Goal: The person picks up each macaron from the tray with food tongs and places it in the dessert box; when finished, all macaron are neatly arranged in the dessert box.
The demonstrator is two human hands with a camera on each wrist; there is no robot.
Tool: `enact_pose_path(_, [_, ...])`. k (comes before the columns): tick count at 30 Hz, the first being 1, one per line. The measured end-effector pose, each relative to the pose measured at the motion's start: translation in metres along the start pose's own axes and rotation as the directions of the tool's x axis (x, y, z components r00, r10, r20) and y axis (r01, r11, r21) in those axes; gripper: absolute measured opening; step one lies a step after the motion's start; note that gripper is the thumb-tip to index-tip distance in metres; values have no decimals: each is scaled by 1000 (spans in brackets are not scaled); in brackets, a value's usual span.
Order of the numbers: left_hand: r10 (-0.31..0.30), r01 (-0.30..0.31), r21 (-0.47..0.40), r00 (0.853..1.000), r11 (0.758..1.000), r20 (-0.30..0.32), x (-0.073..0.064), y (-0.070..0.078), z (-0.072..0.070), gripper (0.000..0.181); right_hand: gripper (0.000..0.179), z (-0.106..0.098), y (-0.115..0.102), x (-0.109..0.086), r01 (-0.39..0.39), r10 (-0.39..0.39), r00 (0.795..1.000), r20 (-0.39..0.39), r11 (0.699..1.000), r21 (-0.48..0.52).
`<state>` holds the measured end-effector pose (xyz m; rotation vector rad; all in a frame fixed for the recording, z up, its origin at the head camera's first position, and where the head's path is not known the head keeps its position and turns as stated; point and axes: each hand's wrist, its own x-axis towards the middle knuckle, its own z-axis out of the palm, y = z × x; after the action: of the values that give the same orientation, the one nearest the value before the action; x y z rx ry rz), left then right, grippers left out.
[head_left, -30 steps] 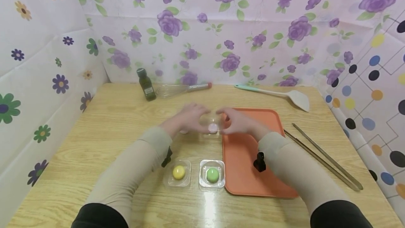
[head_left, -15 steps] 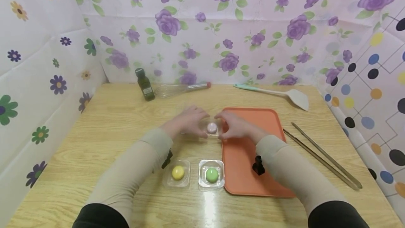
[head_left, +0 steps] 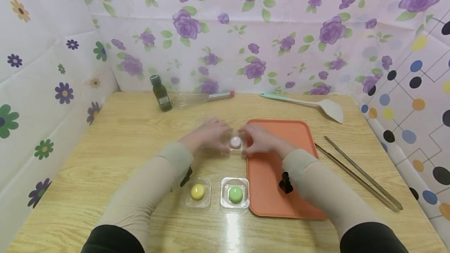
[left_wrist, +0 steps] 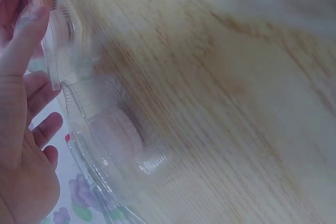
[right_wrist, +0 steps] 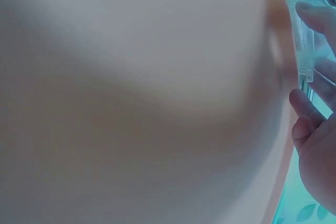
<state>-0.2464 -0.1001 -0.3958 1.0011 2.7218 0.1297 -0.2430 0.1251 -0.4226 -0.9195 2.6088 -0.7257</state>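
My left hand [head_left: 212, 135] and right hand [head_left: 261, 139] grip opposite sides of a clear plastic box [left_wrist: 63, 61], thumbs on the near side and fingers on the far side. Inside it lies a pale lilac macaron [head_left: 236, 142]. Beside the left hand, in the left wrist view, stands another clear box [left_wrist: 152, 163] with a pale pink macaron [left_wrist: 121, 132]; the left hand mostly hides it in the head view. Nearer me, a yellow macaron [head_left: 198, 191] and a green macaron [head_left: 235, 195] each sit in a clear box. In the right wrist view, the right fingertips [right_wrist: 310, 14] are at the held box.
An orange tray [head_left: 270, 190] lies under the right forearm, its left edge right by the held box. Metal tongs [head_left: 362, 173] lie right of it. Along the back are a dark bottle [head_left: 161, 95], a whisk [head_left: 204, 98] and a white spatula [head_left: 330, 109].
Both hands have come slightly down and in around the lilac macaron's box, and their blur has gone. Over the last half second they have hardly moved.
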Motion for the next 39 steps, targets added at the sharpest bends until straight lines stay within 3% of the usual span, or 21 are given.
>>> enact_pose_path(11, [-22,22,6,1000,1000,-17,-4,3,1,84,79,-6,-8,-1,-2,3,999,36,1000,-13])
enact_pose_path(19, [-75,65,-111,993,992,-90,-15,-4,-8,91,87,-13,-14,1,-10,9,1000,9,999,45])
enact_pose_path(26, [-171,151,-189,980,970,-97,-36,-28,-17,86,82,-22,-26,13,-65,66,998,-9,992,111])
enact_pose_path(33, [-261,230,-247,960,941,-102,-55,-53,-17,80,72,-20,-35,34,-64,66,998,-22,994,88])
enact_pose_path(39, [-268,237,-247,958,940,-102,-63,-72,-12,79,65,-22,-42,49,-56,58,998,-21,995,81])
